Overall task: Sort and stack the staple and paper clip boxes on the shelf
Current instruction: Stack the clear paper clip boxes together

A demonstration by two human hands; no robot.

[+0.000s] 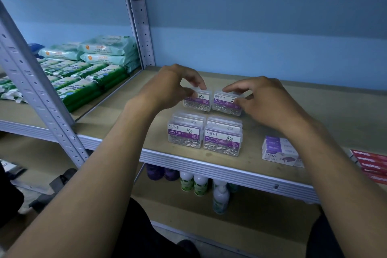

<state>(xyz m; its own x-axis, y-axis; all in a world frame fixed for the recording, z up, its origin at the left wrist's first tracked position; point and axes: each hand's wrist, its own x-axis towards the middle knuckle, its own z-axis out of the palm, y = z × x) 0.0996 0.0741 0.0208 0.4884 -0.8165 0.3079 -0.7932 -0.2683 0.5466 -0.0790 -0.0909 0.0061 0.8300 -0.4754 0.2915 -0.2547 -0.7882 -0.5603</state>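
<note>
Two clear plastic paper clip boxes sit side by side, touching, toward the back of the wooden shelf [129, 119]. Each has a white-and-purple KREATI "PAPER CLIP" label and loose silver clips visible through the wall. The left rear box [198, 101] is pinched by the left hand [169, 88], fingers curled over its top back edge, thumb at the front near the label. The right rear box [227, 102] is held by the right hand [266, 102], index finger along the lid, thumb against its right front corner.

In front of them, near the shelf's front edge, two more stacks of the same clear boxes: front left stack [185, 132] and front right stack [223, 138], just beside each other. Each looks two boxes high, though the count is hard to confirm from this angle.

To the right, partly behind the right forearm, a stack of purple-and-white staple boxes [279, 151] with "STAPLES" printed on the front. Farther right at the frame edge, red staple boxes [371, 165], text blurred.

On the neighboring shelf bay to the left, green and pale teal wipe packs [88, 71] lie in rows and piles. A perforated grey metal upright [142, 27] separates the bays. On the lower shelf, bottles [196, 184] with green labels and a clear pump bottle stand beneath the front edge. Blue wall behind.
</note>
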